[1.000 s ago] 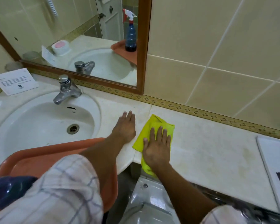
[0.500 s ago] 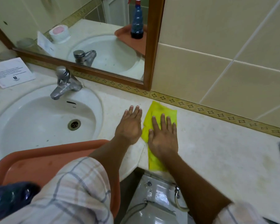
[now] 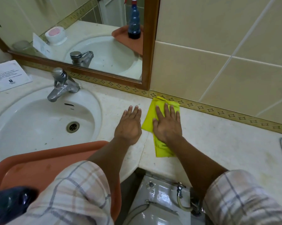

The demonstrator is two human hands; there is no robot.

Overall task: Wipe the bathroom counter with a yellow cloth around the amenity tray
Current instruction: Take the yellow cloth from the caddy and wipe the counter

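Against the back wall, the yellow cloth (image 3: 159, 111) is pressed under the flat, open right hand (image 3: 167, 125); the left hand (image 3: 129, 127), also open, is braced on the desk (image 3: 218, 143); a return stroke seems called for next.

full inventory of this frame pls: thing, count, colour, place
yellow cloth: 1, yellow, flat on counter, far end reaching the wall border
counter: 1, cream, right of sink
sink: 1, white, left
faucet: 1, chrome, behind sink
tray: 1, terracotta, near edge over the sink
spray bottle: 1, dark blue, on tray, bottom left
card: 1, white, far left
mirror: 1, brown frame, on wall
left hand: 1, flat on bare counter
right hand: 1, flat on cloth
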